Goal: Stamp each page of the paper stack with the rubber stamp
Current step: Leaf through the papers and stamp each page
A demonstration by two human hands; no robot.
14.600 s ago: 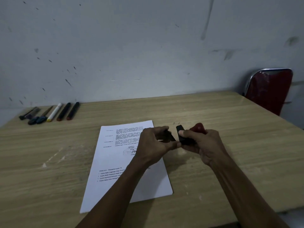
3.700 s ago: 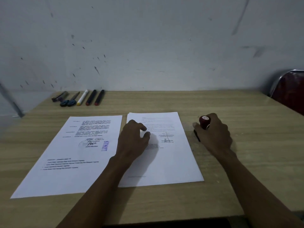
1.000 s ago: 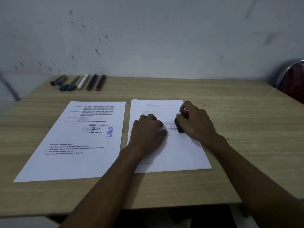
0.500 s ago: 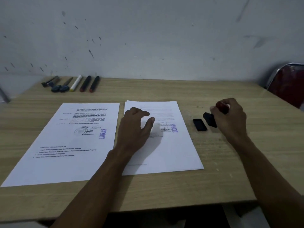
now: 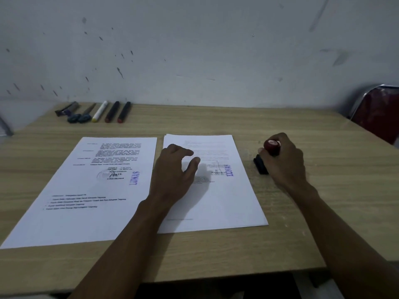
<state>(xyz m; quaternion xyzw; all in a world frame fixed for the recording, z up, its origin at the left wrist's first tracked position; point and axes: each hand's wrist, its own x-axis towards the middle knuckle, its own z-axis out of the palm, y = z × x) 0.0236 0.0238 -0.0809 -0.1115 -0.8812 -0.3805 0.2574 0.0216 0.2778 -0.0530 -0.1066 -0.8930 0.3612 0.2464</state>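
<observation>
A paper stack (image 5: 226,201) lies in the middle of the wooden table (image 5: 216,255), its top page bearing a blue LUNAS mark (image 5: 230,170). My left hand (image 5: 172,171) rests on the stack with fingers spread and slightly lifted. To the left lies a single page (image 5: 86,190), also marked LUNAS in blue. My right hand (image 5: 285,160) grips the rubber stamp (image 5: 271,147) by its red knob, the black base down on the black pad (image 5: 260,166) to the right of the stack.
Several markers and pens (image 5: 97,112) lie in a row at the table's far left, against the wall. A red chair (image 5: 377,113) with a metal frame stands beyond the table's right corner. The table's front edge runs just below the papers.
One second ago the stamp pressed on the top page. My right hand then carried it off to the right and set it down on the pad; the blue mark now shows on the page.
</observation>
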